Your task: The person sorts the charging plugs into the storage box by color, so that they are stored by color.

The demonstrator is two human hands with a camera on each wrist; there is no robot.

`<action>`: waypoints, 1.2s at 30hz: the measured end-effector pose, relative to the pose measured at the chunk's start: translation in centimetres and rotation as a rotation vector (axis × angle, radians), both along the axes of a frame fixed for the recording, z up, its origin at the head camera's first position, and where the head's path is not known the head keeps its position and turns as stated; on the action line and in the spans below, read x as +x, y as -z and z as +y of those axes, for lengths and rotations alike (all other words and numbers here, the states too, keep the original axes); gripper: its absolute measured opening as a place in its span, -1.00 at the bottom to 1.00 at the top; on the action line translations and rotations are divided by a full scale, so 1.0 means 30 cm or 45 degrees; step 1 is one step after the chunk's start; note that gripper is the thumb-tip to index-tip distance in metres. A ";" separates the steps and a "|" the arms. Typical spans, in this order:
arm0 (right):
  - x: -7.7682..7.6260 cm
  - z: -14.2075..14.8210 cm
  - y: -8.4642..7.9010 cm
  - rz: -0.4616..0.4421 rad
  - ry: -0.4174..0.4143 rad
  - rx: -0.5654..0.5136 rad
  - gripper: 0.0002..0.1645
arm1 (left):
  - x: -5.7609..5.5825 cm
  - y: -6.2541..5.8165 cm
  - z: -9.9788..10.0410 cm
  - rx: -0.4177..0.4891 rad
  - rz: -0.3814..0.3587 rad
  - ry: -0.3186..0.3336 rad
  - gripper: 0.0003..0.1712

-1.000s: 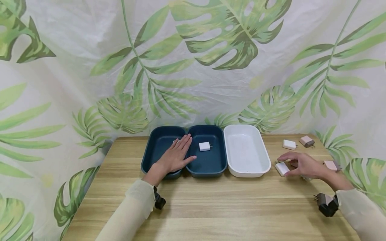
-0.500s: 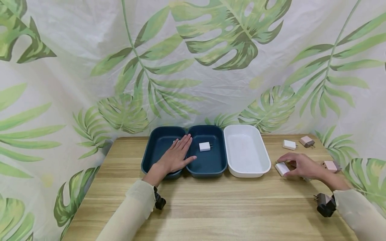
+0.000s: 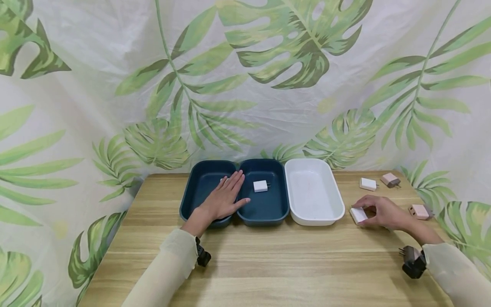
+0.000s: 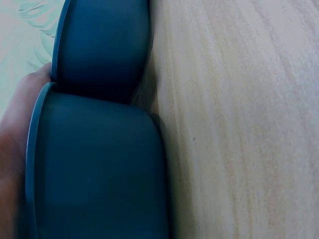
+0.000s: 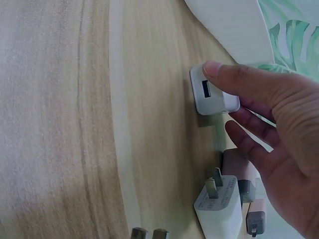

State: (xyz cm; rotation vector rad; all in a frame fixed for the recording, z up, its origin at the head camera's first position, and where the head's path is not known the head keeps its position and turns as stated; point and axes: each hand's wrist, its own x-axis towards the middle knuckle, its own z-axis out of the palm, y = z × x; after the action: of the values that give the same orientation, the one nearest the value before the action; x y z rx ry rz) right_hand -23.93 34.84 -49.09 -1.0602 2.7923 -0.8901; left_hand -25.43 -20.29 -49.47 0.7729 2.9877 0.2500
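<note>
Right hand [image 3: 385, 212]: thumb and fingers pinch a white charger [image 3: 358, 216]. Charger sits at the fingertips, clear of the palm, thumb on the near end, index finger at the far end. In the right wrist view its USB socket [image 5: 206, 88] shows just below the thumb tip. Location: just right of the white tray [image 3: 314, 196]; can't tell if it touches the table [image 3: 268, 264].

Below the palm in that view: a prongs-up charger [image 5: 219, 206], white, and a brownish charger [image 5: 238, 167] behind it, neither gripped. Beyond the hand: a loose white charger [image 3: 368, 184] near a pink-and-grey charger [image 3: 390, 180]. A two-port pink charger [image 3: 420, 212] lies near the wrist.

Left hand [image 3: 223, 200]: fingers straight, grasping nothing, laid across the adjoining rims of the left blue tray [image 3: 199, 187] and middle blue tray [image 3: 262, 211]. Middle one holds a small white plug [image 3: 260, 186].
</note>
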 end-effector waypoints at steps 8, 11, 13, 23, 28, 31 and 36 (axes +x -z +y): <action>0.007 0.000 0.010 0.015 0.038 0.021 -0.44 | 0.006 -0.007 0.003 0.017 0.015 0.019 0.06; 0.010 -0.003 0.008 0.031 0.036 0.017 -0.45 | 0.002 0.002 0.003 0.007 0.018 0.014 0.08; 0.013 -0.007 0.006 0.038 0.035 0.011 -0.46 | 0.002 0.005 0.002 0.003 0.020 0.010 0.08; 0.023 -0.007 -0.003 0.076 0.032 0.006 -0.47 | 0.004 -0.008 0.001 -0.004 0.014 0.008 0.06; 0.023 -0.004 -0.004 0.128 0.040 0.000 -0.48 | -0.002 0.000 -0.002 0.005 0.013 0.006 0.06; 0.026 -0.002 -0.010 0.150 0.052 -0.010 -0.48 | -0.003 0.001 -0.003 0.006 0.016 0.008 0.07; 0.031 0.000 -0.031 0.139 0.088 -0.024 -0.49 | 0.000 -0.003 -0.002 0.001 0.009 0.009 0.08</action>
State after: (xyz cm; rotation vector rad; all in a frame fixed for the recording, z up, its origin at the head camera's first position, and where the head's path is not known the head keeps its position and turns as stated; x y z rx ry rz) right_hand -22.99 34.86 -48.16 -1.0518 2.9323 -0.8926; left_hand -25.44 -20.35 -49.38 0.7856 2.9913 0.2490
